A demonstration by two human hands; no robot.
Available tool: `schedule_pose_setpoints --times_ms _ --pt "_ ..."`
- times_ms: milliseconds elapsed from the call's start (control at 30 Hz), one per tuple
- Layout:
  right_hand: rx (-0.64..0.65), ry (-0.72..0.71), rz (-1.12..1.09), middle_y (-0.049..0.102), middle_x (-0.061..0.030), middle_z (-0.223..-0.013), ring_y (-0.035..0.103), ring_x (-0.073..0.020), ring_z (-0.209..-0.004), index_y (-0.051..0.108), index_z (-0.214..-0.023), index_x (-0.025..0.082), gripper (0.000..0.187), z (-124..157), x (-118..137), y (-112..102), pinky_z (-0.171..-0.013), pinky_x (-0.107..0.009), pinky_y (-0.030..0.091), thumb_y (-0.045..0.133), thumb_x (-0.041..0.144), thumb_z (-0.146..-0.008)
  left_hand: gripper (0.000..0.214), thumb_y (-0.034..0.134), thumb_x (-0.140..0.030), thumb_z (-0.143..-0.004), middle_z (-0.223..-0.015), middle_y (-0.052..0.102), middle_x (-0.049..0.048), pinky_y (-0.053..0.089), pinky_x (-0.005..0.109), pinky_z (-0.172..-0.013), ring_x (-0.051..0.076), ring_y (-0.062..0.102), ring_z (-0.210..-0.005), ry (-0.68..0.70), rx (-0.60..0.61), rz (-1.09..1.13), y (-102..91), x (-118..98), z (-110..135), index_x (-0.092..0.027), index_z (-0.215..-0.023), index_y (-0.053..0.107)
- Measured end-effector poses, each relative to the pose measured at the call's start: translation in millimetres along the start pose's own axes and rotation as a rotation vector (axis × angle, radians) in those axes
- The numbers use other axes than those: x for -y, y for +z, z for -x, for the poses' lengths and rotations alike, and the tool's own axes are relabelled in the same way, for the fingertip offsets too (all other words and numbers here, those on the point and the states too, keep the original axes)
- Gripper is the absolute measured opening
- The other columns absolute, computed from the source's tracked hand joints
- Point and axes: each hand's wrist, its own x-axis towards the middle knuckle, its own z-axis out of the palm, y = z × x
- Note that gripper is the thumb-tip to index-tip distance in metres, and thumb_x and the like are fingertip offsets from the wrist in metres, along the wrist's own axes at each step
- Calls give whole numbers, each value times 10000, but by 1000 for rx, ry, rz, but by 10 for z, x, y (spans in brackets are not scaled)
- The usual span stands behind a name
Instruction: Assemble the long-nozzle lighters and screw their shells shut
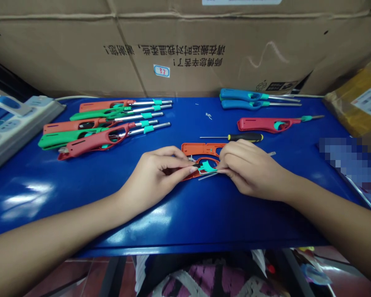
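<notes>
My left hand (162, 169) is closed, thumb and forefinger pinching the black end of a teal lighter trigger (207, 166). From the other side, the closed fingertips of my right hand (250, 171) pinch at the right end of the trigger, where a thin white wire runs; they partly hide what they grip. Just behind lies an orange lighter handle half (194, 149), its inside facing up. Another orange handle half (191, 176) is under the trigger, largely covered by my fingers. A thin clear strip (207, 176) shows beside it.
A yellow-black screwdriver (245, 137) lies behind my right hand. Several red and green lighters (95, 140) rest at left; blue lighters (244, 104) and a red lighter (261, 124) at right. A power strip (21, 123), a cardboard box (179, 78) and a phone-like object (352, 169) border the blue table.
</notes>
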Motion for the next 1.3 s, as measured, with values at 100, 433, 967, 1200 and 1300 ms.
schedule_pose_setpoints --times_ms 100,433,967,1200,1300 --pt "2 -14 -8 622 -78 -858 541 -206 -820 593 -884 156 141 8 9 0 -731 -342 404 501 74 -953 94 748 -207 -892 -906 729 37 543 216 -682 124 697 -782 -2 1 -11 -1 -5 5 -196 -936 829" --pt "-14 20 -4 625 -72 -851 560 -197 -798 594 -883 150 135 -12 19 22 -721 -345 417 519 142 -995 88 737 -184 -896 -888 725 29 543 210 -692 116 688 -776 39 18 -6 0 15 3 -194 -888 824" --pt "86 76 11 641 -66 -865 543 -207 -812 617 -883 169 198 -27 14 5 -740 -347 379 480 209 -1021 143 711 -182 -916 -942 777 53 591 247 -789 149 733 -855 135 65 -146 -15 10 24 -173 -1021 808" --pt "100 54 -24 650 -71 -871 551 -212 -832 617 -889 168 187 -12 27 -32 -755 -355 381 480 202 -1012 335 822 -285 -821 -1039 691 84 557 240 -650 127 666 -745 158 188 -255 -66 -47 59 -139 -1119 772" --pt "95 45 5 653 -76 -875 556 -217 -837 623 -891 163 191 -9 35 -32 -761 -360 386 483 209 -1013 248 785 -220 -852 -1042 680 86 556 236 -692 148 677 -840 172 213 -271 -66 -64 54 -131 -1083 774"
